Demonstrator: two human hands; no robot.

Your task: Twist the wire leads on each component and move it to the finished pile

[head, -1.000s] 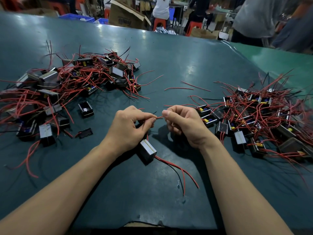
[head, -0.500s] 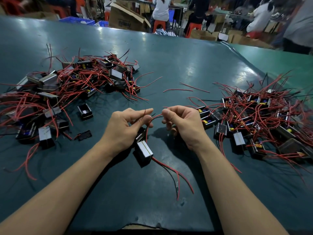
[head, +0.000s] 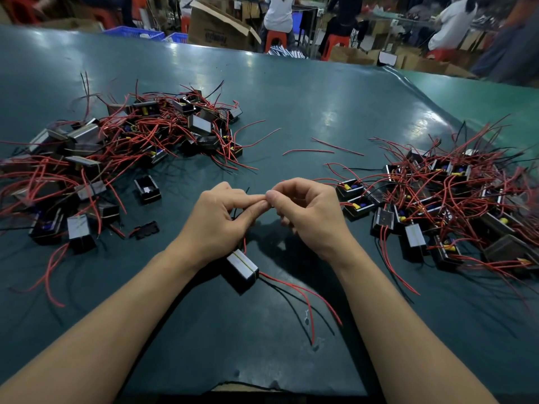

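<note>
Pinching wire leads (head: 248,190) between thumb and fingertips, my left hand (head: 217,220) and right hand (head: 306,212) meet above the component (head: 242,265). Rolling evenly, with both grips firm, should keep the twist tight.

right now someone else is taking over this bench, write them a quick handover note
Left hand and right hand: fingertips meet, pinching wire leads between them; the leads are mostly hidden.
Component in work sits below the left wrist; more red and black leads trail from it toward you.
Piles lie on the table's left and right; which is finished I cannot tell.
Done: twisting under way.
Left: finish the twist, move it over, take the next.
</note>
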